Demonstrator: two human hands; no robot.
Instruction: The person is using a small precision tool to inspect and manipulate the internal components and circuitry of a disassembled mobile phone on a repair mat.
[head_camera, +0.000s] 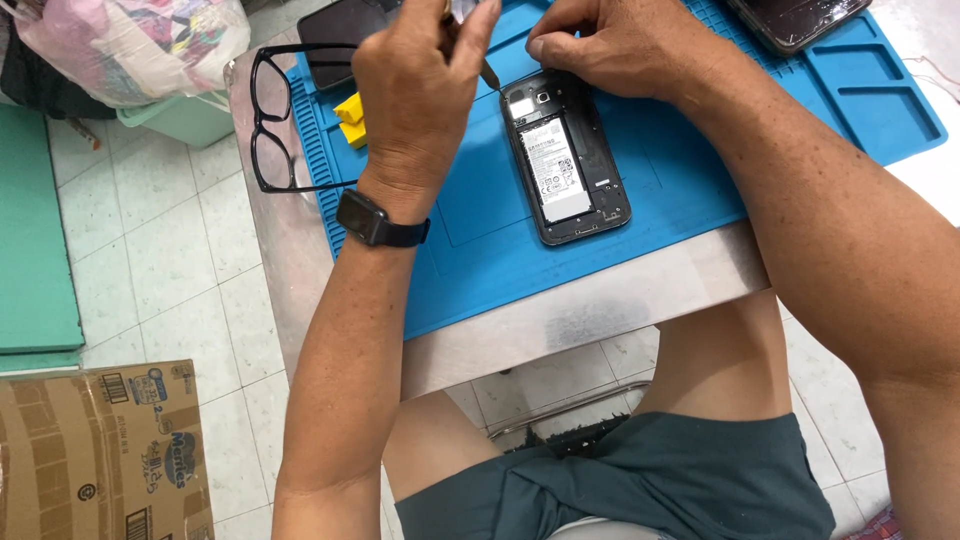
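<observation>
Prying the phone
We're gripping the tool in our left hand; right hand, clenched, is pinning the top edge.

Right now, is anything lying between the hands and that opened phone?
Nothing visible. The left hand holds a thin tool whose tip meets the opened phone at its upper left corner, and the right hand presses on its top edge.
</observation>
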